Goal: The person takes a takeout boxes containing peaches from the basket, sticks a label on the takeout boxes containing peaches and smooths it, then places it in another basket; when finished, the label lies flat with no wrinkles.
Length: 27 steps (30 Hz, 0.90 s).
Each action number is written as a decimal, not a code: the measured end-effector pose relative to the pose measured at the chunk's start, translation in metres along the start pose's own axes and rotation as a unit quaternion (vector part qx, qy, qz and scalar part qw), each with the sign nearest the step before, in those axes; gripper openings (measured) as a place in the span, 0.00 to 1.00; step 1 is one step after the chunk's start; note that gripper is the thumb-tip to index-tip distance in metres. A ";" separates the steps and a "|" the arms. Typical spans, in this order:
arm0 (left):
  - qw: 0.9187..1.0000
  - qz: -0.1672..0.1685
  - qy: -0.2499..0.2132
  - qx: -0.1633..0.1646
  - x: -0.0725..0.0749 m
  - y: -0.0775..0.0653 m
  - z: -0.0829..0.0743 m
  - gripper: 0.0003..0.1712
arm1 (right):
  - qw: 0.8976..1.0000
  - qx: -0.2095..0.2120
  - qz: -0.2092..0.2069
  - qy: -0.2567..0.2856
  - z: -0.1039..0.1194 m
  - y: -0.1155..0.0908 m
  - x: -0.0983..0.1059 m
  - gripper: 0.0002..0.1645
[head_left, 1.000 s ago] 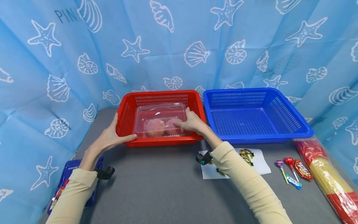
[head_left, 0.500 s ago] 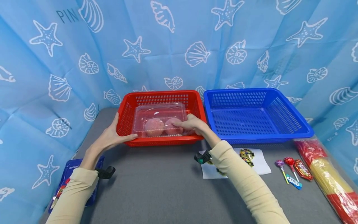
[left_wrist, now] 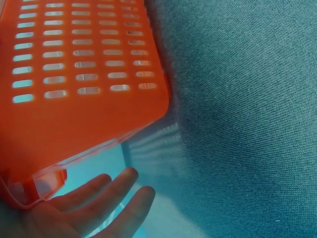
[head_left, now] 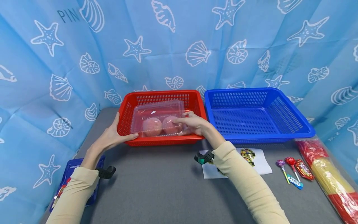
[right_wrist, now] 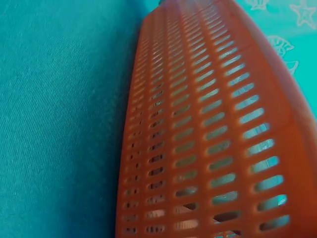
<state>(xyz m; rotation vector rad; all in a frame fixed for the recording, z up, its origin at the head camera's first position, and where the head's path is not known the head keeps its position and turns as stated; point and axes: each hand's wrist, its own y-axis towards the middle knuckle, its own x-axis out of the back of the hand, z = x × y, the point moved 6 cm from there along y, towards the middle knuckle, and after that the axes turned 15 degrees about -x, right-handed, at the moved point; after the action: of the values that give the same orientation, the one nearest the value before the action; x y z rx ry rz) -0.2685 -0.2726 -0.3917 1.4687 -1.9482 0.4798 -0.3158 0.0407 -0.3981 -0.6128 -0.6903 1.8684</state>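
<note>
While the blue curtain (head_left: 167, 46) is showing the letters "PIN" at the far left, a blue pouch (head_left: 69, 170) is lying on the grey table (head_left: 156, 186) at the near left, partly hidden by a cream sleeve (head_left: 74, 196) and reading something like "VERDUR", its last letters being too small to settle. Beyond it, the left hand (head_left: 112, 136) is spreading its fingers along the left side of the red basket (head_left: 165, 141), its thumb resting on the near rim. Inside that basket, a clear plastic box (head_left: 156, 109) is sitting slightly askew, enclosing two round pinkish fruits (head_left: 152, 126). The right hand (head_left: 195, 123) is pinching the box's right edge toward the near corner. Just to the right, a blue basket (head_left: 260, 137) is standing beside the red one. Nearer, a white sheet (head_left: 261, 165) is bearing dark-and-yellow badges whose lettering is staying unreadable. Farther right, a purple lollipop (head_left: 280, 163), a red lollipop (head_left: 290, 161), a red wrapper (head_left: 304, 170) and a small blue wrapper (head_left: 295, 182) are lying together, their print being too small to read, and a long red-and-yellow bag (head_left: 332, 175) is stretching along the right edge
</note>
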 end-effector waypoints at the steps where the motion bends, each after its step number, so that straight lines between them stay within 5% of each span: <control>1: 1.000 0.000 -0.001 0.000 0.000 0.000 0.000 0.74 | 1.000 0.001 0.005 0.012 0.000 -0.001 0.000 0.38; 14: 1.000 0.003 0.001 0.002 -0.001 0.001 0.001 0.75 | 0.993 0.035 0.018 0.108 0.005 -0.020 0.002 0.36; 27: 1.000 0.007 0.004 0.007 0.000 -0.003 0.002 0.75 | 0.990 0.085 0.026 0.112 0.016 -0.086 0.014 0.44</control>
<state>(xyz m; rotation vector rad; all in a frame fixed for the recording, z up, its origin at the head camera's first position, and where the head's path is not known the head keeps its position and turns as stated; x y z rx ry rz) -0.2663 -0.2752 -0.3932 1.4605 -1.9529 0.5047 -0.2770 0.0788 -0.3284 -0.7211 -0.3684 1.8492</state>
